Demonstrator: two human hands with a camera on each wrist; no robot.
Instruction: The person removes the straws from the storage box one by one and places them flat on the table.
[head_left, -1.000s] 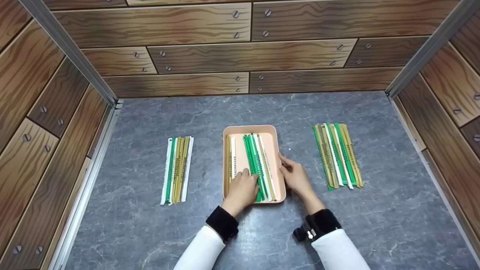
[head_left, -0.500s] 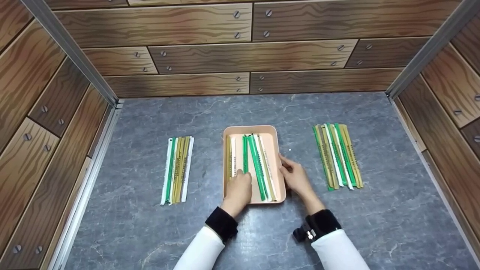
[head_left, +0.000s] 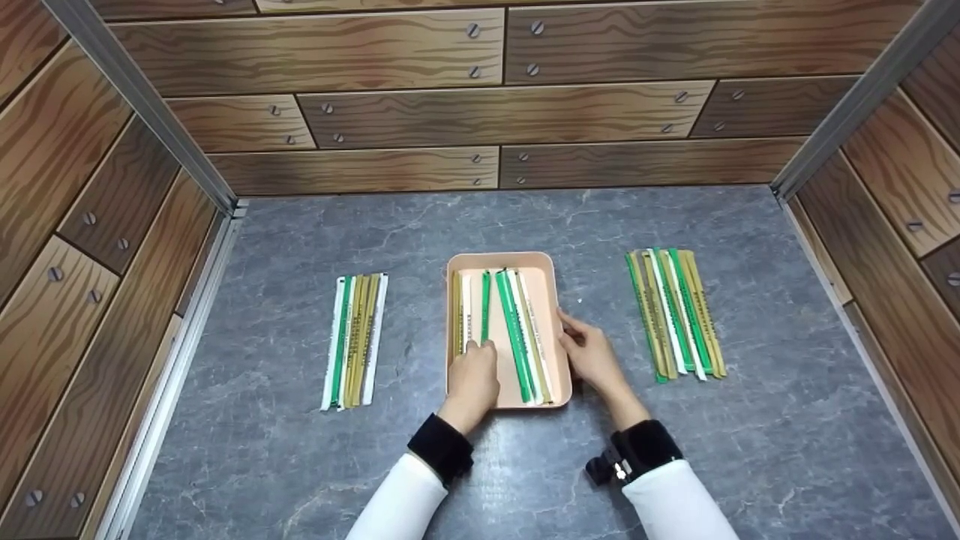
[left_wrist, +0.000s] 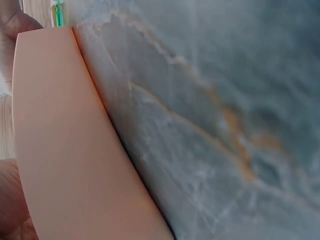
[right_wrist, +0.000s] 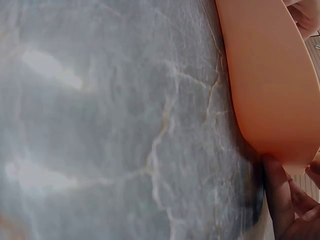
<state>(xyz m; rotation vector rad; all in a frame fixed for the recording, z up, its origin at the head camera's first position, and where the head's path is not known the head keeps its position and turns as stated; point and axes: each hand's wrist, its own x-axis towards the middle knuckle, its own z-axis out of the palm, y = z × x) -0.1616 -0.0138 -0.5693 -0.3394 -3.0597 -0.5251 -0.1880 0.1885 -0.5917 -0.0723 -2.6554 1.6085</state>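
In the head view a peach tray [head_left: 500,262] holds long thin sticks in printed wrappers. My left hand [head_left: 474,382] reaches over the tray's near left part and pinches a green wrapped stick [head_left: 486,304], whose lower end is hidden under the hand. A white wrapped stick [head_left: 466,304] and olive ones [head_left: 456,315] lie left of it, and a slanted group of green, white and olive sticks [head_left: 525,337] lies to the right. My right hand [head_left: 596,360] grips the tray's right wall, fingertips [right_wrist: 275,172] on its outside in the right wrist view.
A pile of mixed wrapped sticks [head_left: 356,341] lies on the grey marbled table [head_left: 262,465] left of the tray. Another pile [head_left: 677,313] lies to the right. Wood-patterned walls [head_left: 495,165] enclose the table at the back and both sides.
My left hand has moved left inside the tray, taking a green wrapped stick away from the slanted group, close to the white one. The right hand stays on the tray's wall.
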